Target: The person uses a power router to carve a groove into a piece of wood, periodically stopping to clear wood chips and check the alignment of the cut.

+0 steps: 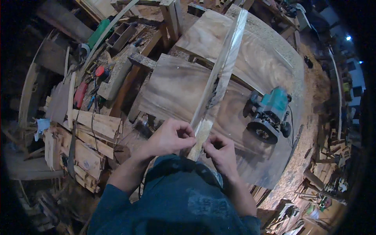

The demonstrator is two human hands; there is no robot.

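- Wooden strip (224, 70): runs lengthwise away from the person; near end is located at the front of the body, between the two hands. Surface is pale close to the hands, with a dark patch farther along.
- Left hand (172, 136): at the left edge of the strip's near end. Fingers curled, thumb and index finger brought close together; whether anything is pinched cannot be told.
- Right hand (221, 153): at the right edge of the same end. Fingers curled in toward the thumb; a pinched item cannot be confirmed.
- Dark blue shirt (176, 203): worn by the person, below the hands.
- Scrap boards (94, 145): piled to the left, well apart from the hands.
- Power tool (272, 107): teal and black, right of the strip, round black base turned toward the person.
- Near wood panel (172, 90): beneath the strip, grain visible.
- Red object (80, 95): left side, beyond the scrap boards.
- Far wood panel (262, 58): beyond the near panel, sawdust along its right margin.
- Green object (99, 34): far upper left.
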